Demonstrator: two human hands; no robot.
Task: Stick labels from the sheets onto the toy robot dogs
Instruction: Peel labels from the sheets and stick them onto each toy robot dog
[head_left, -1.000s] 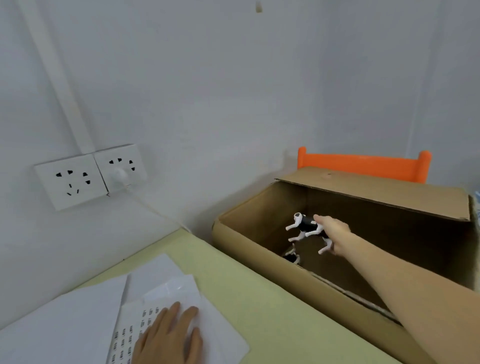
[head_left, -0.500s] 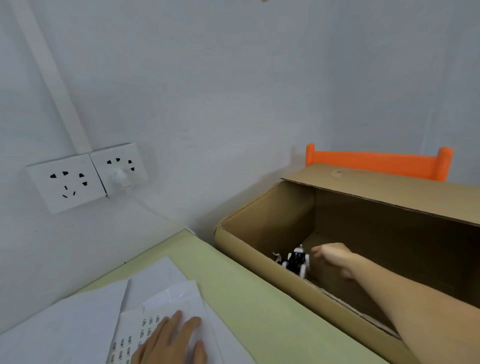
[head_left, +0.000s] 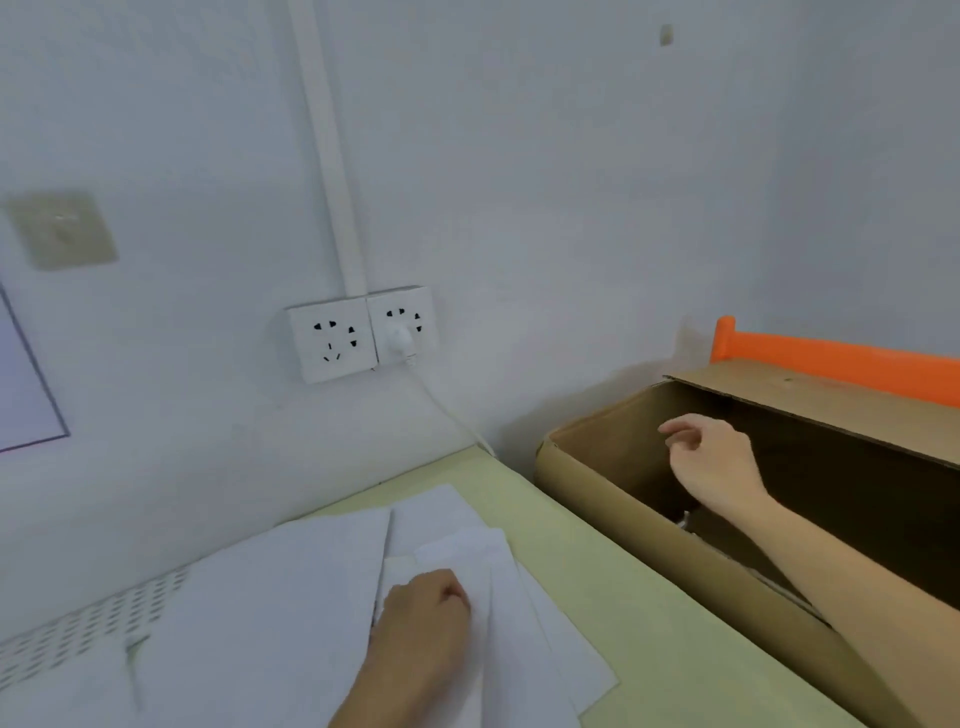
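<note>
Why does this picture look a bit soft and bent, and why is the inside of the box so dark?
Head view: the wide-angle lens bows the white conduit and the wall lines. Everything looks slightly smeared, the right hand most of all. Soft, even light leaves only faint shadows on the wall, while the cardboard box shades its own interior nearly black, hiding what lies in it. No glare shows on the paper sheets.

box (head_left: 587, 483): matt brown cardboard | sheets (head_left: 291, 587): white paper | table (head_left: 649, 623): smooth green

White label sheets (head_left: 322, 597) — overlapping, flat
</note>
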